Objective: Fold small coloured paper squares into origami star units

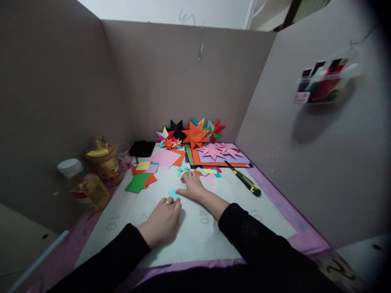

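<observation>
A small light blue paper square (pixel 173 193) lies on the white cutting mat (pixel 195 236). My left hand (pixel 161 221) rests on the mat with its fingertips on the near edge of that square. My right hand (pixel 192 186) lies flat just right of the square, fingers spread toward the loose coloured scraps (pixel 210 171). Neither hand lifts anything. Both sleeves are black.
Folded paper stars (pixel 195 134) and pink stars on stacked sheets (pixel 218 151) sit at the back. A yellow-black utility knife (pixel 246 183) lies on the right. Green, orange and yellow paper pieces (pixel 140 179), a glue jar (pixel 105 162) and a bottle (pixel 84 185) stand on the left. Cardboard walls enclose the desk.
</observation>
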Action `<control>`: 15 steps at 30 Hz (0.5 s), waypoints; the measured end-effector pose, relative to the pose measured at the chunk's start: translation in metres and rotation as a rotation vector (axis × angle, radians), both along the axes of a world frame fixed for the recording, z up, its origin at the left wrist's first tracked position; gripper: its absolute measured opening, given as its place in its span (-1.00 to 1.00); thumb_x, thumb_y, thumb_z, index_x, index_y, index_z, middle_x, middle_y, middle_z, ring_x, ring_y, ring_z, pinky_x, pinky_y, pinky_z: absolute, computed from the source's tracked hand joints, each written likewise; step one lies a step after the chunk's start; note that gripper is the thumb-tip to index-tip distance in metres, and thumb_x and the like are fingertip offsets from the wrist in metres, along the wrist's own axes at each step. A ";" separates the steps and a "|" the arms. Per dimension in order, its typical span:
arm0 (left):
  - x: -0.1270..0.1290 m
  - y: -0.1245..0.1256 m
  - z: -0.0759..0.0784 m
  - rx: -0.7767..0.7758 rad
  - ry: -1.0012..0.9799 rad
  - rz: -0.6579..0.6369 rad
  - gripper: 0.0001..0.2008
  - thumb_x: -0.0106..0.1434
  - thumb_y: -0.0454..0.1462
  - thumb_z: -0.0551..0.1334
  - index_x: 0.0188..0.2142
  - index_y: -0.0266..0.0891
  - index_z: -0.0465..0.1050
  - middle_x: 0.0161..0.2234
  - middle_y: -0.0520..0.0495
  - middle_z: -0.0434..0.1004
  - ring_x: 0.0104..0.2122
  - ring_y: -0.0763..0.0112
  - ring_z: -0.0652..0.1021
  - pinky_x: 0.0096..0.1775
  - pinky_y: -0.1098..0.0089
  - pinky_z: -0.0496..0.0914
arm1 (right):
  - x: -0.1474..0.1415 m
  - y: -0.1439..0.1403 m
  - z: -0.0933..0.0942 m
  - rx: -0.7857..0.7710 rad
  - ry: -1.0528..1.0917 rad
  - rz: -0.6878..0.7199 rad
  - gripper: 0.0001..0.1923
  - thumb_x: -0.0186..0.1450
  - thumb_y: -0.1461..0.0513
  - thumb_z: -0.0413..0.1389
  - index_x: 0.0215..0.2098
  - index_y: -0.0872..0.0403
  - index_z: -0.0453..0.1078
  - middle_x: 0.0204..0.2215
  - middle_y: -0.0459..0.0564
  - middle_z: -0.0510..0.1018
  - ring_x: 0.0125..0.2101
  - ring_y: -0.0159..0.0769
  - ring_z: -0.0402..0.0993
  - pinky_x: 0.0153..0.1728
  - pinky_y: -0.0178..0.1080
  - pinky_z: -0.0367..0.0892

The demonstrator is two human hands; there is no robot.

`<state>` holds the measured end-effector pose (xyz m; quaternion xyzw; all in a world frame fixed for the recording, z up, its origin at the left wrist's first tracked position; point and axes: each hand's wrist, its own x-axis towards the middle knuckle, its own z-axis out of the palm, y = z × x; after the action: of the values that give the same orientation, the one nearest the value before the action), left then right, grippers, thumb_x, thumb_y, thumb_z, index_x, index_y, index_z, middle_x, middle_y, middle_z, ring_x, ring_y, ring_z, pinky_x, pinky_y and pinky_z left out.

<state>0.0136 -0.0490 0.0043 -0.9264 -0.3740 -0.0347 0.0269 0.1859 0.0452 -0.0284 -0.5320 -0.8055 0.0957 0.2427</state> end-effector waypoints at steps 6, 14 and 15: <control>0.000 -0.001 0.001 -0.007 -0.011 0.013 -0.54 0.15 -0.36 0.02 0.06 -0.48 0.20 -0.20 -0.32 0.44 -0.17 0.10 0.37 -0.12 0.16 0.23 | 0.001 0.010 0.002 0.084 0.072 -0.196 -0.72 0.10 0.16 0.18 -0.26 0.08 0.30 -0.26 0.03 0.38 -0.18 -0.14 0.24 -0.18 -0.10 0.19; 0.000 -0.001 -0.003 0.008 -0.030 0.041 -0.59 0.20 -0.35 -0.02 0.03 -0.50 0.22 -0.27 -0.32 0.45 -0.20 0.10 0.38 -0.17 0.17 0.26 | 0.012 -0.012 -0.002 0.110 0.078 0.554 -0.77 0.18 0.39 0.05 -0.29 0.05 0.49 -0.24 -0.02 0.52 -0.23 -0.29 0.32 -0.16 -0.24 0.27; 0.001 -0.002 -0.002 0.012 -0.024 0.037 -0.60 0.20 -0.35 -0.02 0.01 -0.50 0.23 -0.28 -0.32 0.45 -0.21 0.10 0.39 -0.18 0.17 0.26 | 0.012 -0.013 -0.003 0.124 0.053 0.549 -0.78 0.20 0.37 0.05 -0.27 0.04 0.49 -0.21 -0.01 0.51 -0.22 -0.28 0.31 -0.16 -0.23 0.27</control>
<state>0.0146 -0.0510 0.0020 -0.9186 -0.3913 -0.0478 0.0284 0.1982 0.0318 -0.0313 -0.2753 -0.9172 0.1225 0.2607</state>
